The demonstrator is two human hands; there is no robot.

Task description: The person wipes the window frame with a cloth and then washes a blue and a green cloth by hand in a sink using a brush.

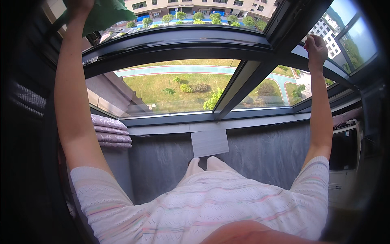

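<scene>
At the upper left, my left hand [79,5] is raised against a green cloth [105,16] and holds it. The top edge of the picture cuts off my fingers. The cloth hangs in front of the upper window pane, beside the dark window frame [182,41]. My right hand [317,52] is raised at the upper right, its fingers curled in with no object visible in them. It is nearest to the frame of the right-hand window [335,65]; whether it touches that frame I cannot tell.
A grey board-like piece [209,142] lies in front of my feet, by the sill [170,129]. Folded patterned fabric [111,131] is at the left. A white appliance with a dark front [344,149] stands at the right. Grass and a path [179,70] show far below outside.
</scene>
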